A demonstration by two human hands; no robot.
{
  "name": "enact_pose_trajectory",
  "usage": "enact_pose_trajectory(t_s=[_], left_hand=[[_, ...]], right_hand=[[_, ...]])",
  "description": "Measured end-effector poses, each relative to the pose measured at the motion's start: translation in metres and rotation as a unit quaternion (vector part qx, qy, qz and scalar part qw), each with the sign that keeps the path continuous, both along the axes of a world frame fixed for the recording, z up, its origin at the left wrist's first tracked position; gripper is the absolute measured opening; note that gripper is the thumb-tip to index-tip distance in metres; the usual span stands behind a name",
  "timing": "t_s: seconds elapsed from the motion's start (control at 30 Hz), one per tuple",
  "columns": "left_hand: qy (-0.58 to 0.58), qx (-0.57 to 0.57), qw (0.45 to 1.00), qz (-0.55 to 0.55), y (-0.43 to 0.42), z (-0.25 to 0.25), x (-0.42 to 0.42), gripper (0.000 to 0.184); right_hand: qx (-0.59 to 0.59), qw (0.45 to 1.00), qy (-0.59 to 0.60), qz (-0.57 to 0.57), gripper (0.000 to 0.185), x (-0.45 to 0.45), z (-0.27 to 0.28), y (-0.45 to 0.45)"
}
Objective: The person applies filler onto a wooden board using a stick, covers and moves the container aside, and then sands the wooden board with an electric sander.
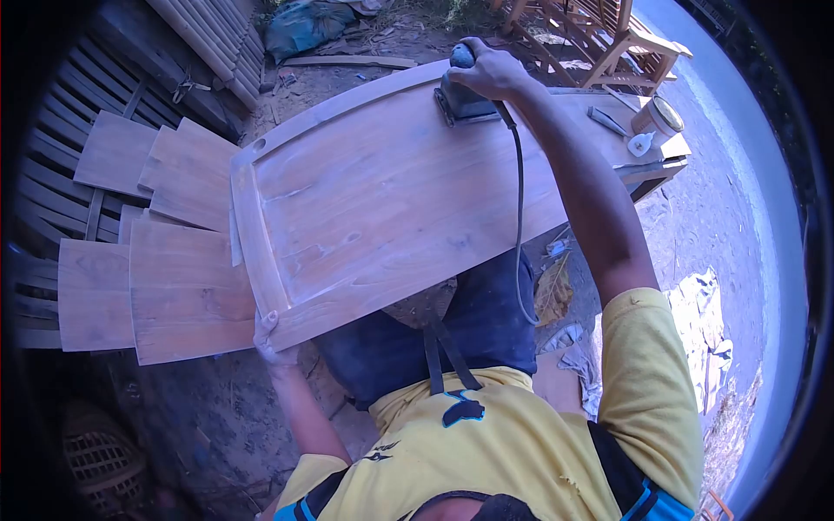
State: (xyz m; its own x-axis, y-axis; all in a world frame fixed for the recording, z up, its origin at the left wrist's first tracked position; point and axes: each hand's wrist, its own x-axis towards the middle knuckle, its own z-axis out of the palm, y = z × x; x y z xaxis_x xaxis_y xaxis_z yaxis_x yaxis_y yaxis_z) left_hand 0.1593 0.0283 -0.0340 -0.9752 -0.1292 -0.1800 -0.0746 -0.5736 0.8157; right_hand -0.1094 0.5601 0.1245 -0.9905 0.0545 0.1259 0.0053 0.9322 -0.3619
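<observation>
A large framed wooden panel [391, 191] lies across a work table in front of me. My right hand [491, 71] is closed over the top of a power sander [466, 102], whose base rests on the panel near its far edge. A dark cord runs from the sander down past my forearm and over the panel's near edge. At the panel's near left corner, my left hand [271, 334] grips the wooden edge, with fingers on top and the rest of the hand partly hidden below the rim.
Loose wooden boards [191, 282] lie on a slatted bench [52, 187] at left. A can [658, 120], a small white container [640, 143] and a dark tool [606, 121] sit on the table's right end. Wooden chairs [621, 43] stand behind; a basket [102, 456] is lower left.
</observation>
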Motion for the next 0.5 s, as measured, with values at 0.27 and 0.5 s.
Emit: enact_pose_trajectory(t_s=[0.27,0.5], left_hand=[[-0.008,0.047,0.999,0.007,-0.004,-0.006,-0.001,0.072],[-0.012,0.083,0.996,0.001,-0.011,-0.007,-0.001,0.071]], right_hand=[[-0.049,0.994,-0.005,0.095,0.081,0.053,0.008,-0.104],[-0.059,0.980,0.020,0.191,0.080,0.146,0.005,-0.129]])
